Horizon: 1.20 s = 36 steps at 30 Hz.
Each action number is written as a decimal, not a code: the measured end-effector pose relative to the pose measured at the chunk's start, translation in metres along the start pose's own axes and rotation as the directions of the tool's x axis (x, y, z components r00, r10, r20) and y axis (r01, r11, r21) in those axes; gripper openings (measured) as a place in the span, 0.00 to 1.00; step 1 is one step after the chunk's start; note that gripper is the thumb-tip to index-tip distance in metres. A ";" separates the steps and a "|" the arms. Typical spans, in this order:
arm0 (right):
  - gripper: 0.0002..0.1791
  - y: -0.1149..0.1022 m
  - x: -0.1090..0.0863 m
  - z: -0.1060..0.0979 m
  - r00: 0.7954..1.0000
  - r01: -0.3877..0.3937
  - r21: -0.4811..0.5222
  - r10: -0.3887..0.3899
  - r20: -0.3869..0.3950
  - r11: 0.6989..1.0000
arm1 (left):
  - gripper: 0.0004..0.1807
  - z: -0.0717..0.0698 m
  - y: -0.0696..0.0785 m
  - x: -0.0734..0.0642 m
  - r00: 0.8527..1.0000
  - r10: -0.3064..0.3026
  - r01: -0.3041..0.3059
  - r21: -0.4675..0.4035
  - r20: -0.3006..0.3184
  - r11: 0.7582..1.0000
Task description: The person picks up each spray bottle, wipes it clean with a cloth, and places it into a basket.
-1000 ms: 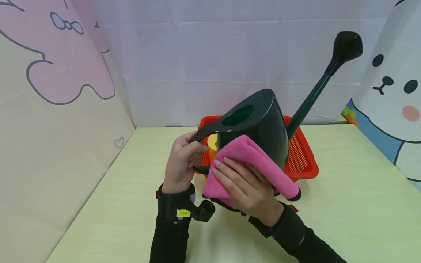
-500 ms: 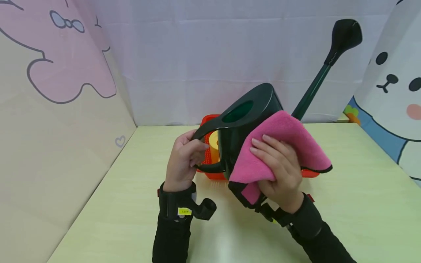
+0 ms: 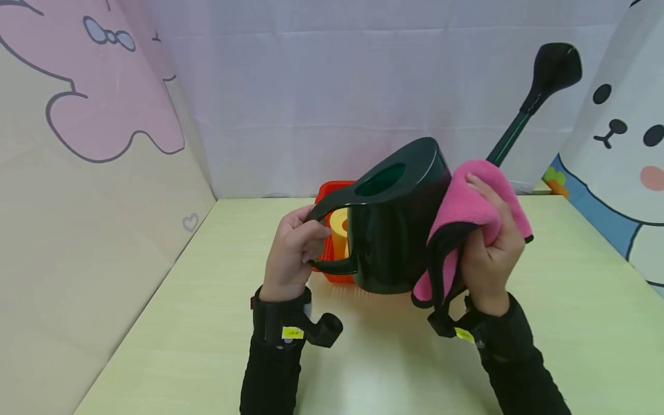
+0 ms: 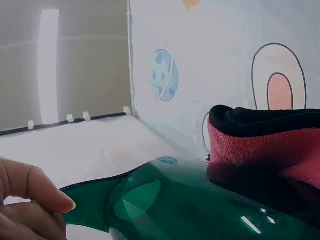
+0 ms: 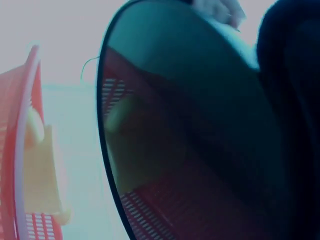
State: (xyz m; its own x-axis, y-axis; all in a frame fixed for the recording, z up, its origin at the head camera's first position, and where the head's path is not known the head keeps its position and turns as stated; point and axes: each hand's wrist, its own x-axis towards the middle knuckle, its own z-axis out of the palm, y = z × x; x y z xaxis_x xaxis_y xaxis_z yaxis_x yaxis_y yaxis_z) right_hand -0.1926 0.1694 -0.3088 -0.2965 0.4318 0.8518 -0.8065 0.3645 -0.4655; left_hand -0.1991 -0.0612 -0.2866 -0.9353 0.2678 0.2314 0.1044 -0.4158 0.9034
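A dark green watering can [image 3: 389,242] is held up over the table, its black-tipped spout [image 3: 557,69] slanting up to the right. My left hand [image 3: 293,248] grips the can's handle [image 3: 332,266], fingers curled round it. On the can's far right side, my right hand [image 3: 493,253] holds a pink cloth [image 3: 479,213] with black edging against the body near the spout's base. The left wrist view shows the glossy green can [image 4: 200,200] with the cloth [image 4: 260,145] at its right. In the right wrist view the can's dark side [image 5: 190,130] fills the middle.
Behind the can stands a red plastic basket [image 3: 332,187], mostly hidden, with a yellow object [image 3: 339,227] in it. The pale table [image 3: 207,323] spreads around, with a white cloth backdrop [image 3: 311,104] behind and cartoon-printed panels at both sides.
My right hand has slid the pink cloth from the can's front rightward to its right side, turning the wrist more upright. The left hand keeps its grip; the can shifts only slightly.
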 end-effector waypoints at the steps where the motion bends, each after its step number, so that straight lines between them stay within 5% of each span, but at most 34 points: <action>1: 0.20 0.000 -0.001 0.002 1.000 0.030 -0.028 -0.030 -0.002 0.999 | 0.06 0.000 0.000 0.000 1.000 -0.004 0.004 0.001 -0.002 1.000; 5: 0.19 -0.006 -0.010 0.011 0.983 0.180 -0.105 -0.182 -0.008 0.978 | 0.06 -0.002 0.001 -0.001 1.000 -0.004 0.004 0.001 -0.014 1.000; 9: 0.20 -0.013 -0.023 0.020 0.932 0.363 -0.119 -0.361 0.043 0.924 | 0.06 -0.004 0.002 -0.001 1.000 -0.002 0.002 -0.007 -0.020 1.000; 12: 0.18 -0.016 -0.034 0.025 0.862 0.504 -0.147 -0.488 0.136 0.851 | 0.06 -0.003 0.002 -0.001 1.000 -0.003 0.003 -0.005 -0.024 1.000; 18: 0.15 -0.019 -0.051 0.032 0.679 0.725 -0.184 -0.644 0.353 0.664 | 0.04 -0.002 0.000 0.000 0.999 -0.006 0.007 0.010 -0.044 1.000; 21: 0.15 -0.023 -0.059 0.034 0.641 0.752 -0.196 -0.626 0.444 0.630 | 0.03 -0.001 -0.001 0.000 0.999 -0.002 0.003 0.021 -0.042 1.000; 26: 0.17 -0.029 -0.067 0.036 0.625 0.749 -0.227 -0.551 0.552 0.622 | 0.04 -0.001 -0.002 0.000 1.000 0.002 -0.002 0.022 -0.023 1.000; 30: 0.18 -0.029 -0.064 0.033 0.628 0.736 -0.208 -0.535 0.565 0.644 | 0.04 -0.001 -0.003 0.001 1.000 0.002 -0.002 0.018 -0.021 1.000; 33: 0.18 -0.027 -0.057 0.030 0.659 0.710 -0.186 -0.548 0.515 0.679 | 0.04 0.000 -0.003 0.001 1.000 -0.001 0.002 0.017 -0.027 1.000; 36: 0.17 -0.022 -0.051 0.029 0.723 0.662 -0.172 -0.561 0.402 0.730 | 0.05 0.000 -0.002 0.000 0.999 -0.008 0.008 0.014 -0.034 1.000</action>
State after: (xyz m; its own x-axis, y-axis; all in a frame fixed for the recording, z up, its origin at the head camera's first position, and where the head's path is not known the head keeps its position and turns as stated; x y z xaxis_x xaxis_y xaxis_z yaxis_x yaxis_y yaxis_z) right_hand -0.1740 0.1155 -0.3349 0.0325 -0.2241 0.9740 -0.6971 0.6933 0.1828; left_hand -0.1996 -0.0601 -0.2886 -0.9471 0.2411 0.2120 0.1016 -0.4012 0.9103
